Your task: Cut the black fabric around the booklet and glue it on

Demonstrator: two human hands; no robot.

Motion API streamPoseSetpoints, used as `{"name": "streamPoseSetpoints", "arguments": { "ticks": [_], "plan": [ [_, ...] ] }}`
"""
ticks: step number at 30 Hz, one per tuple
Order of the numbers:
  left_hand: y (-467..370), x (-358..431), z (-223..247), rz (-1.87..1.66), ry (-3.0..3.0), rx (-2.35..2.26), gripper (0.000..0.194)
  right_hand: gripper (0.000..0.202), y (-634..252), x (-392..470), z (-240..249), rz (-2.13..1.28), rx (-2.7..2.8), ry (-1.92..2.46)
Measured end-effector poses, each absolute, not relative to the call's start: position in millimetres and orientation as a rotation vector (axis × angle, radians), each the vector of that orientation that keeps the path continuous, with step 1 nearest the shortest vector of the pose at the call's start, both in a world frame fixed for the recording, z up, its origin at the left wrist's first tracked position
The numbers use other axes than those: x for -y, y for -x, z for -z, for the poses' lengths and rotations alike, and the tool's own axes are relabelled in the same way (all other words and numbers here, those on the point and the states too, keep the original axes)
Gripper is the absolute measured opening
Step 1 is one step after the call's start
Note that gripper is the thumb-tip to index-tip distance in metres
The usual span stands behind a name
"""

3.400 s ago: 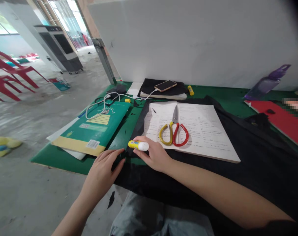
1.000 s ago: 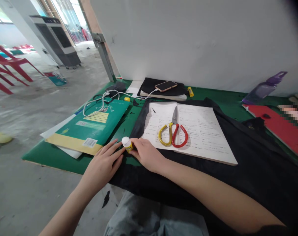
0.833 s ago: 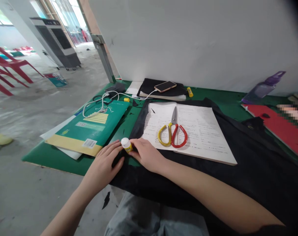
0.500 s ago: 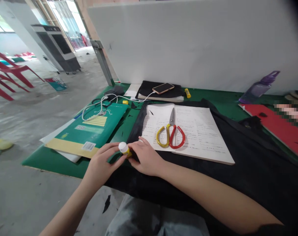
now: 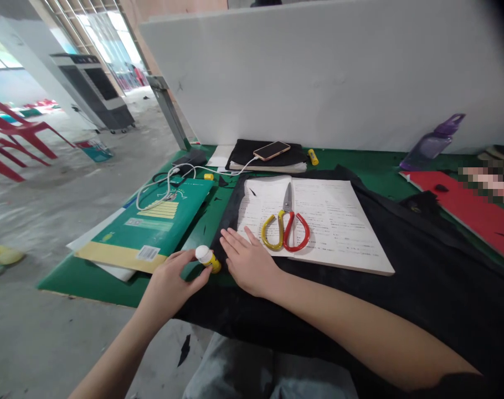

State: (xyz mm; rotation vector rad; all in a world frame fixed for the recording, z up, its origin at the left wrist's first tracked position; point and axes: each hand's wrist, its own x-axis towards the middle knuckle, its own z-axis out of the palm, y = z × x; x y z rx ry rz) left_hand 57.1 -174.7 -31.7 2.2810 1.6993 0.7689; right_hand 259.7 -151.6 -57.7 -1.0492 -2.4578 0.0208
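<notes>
A glue stick (image 5: 212,264) with a yellow body and a white top tilts between the thumb and fingers of my left hand (image 5: 168,288), over the table's near left part. My right hand (image 5: 251,263) lies flat with fingers stretched out on the black cloth (image 5: 318,307), just right of the glue stick and apart from it. Beyond it, an open book (image 5: 339,221) of printed pages rests on the cloth. Scissors (image 5: 286,221) with one yellow and one red handle lie across the book, blades pointing away from me.
Left on the green table (image 5: 65,277) lies a green workbook (image 5: 160,221) under a white cable (image 5: 140,194). At the back are a phone (image 5: 272,150), a small yellow cap (image 5: 208,177) and a yellow tube (image 5: 313,157). A purple bottle (image 5: 428,147) and red board (image 5: 463,202) are right.
My right hand has let go of the glue stick and moved slightly right, its fingers now extended on the cloth. The glue stick stays with my left hand, tilted more.
</notes>
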Motion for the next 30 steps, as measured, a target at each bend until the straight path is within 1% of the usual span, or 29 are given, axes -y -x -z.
{"name": "streamPoseSetpoints", "arguments": {
  "ticks": [3, 7, 10, 14, 17, 22, 30],
  "plan": [
    [-57, 173, 24, -0.737, -2.137, -1.618, 0.032, 0.044, -259, 152, 61, -0.057, 2.488, 1.054],
    [-58, 156, -1, -0.894, -1.872, -1.480, 0.033, 0.045, -258, 153, 64, -0.084, 2.492, 1.061],
    [-64, 129, -23, -1.033, -1.868, -1.476, 0.035, 0.044, -258, 153, 65, -0.056, 2.493, 1.064],
    [-82, 76, -35, -1.109, -1.992, -1.504, 0.031, 0.041, -258, 153, 62, -0.024, 2.522, 1.066],
    [-99, 35, -29, -1.130, -2.088, -1.564, 0.028, 0.042, -259, 151, 61, 0.003, 2.533, 1.054],
    [-120, -19, -5, -1.157, -2.114, -1.574, 0.024, 0.043, -259, 151, 62, 0.039, 2.518, 1.038],
    [-134, -68, 26, -1.258, -1.988, -1.509, 0.021, 0.042, -262, 152, 61, 0.011, 2.486, 1.035]
  ]
}}
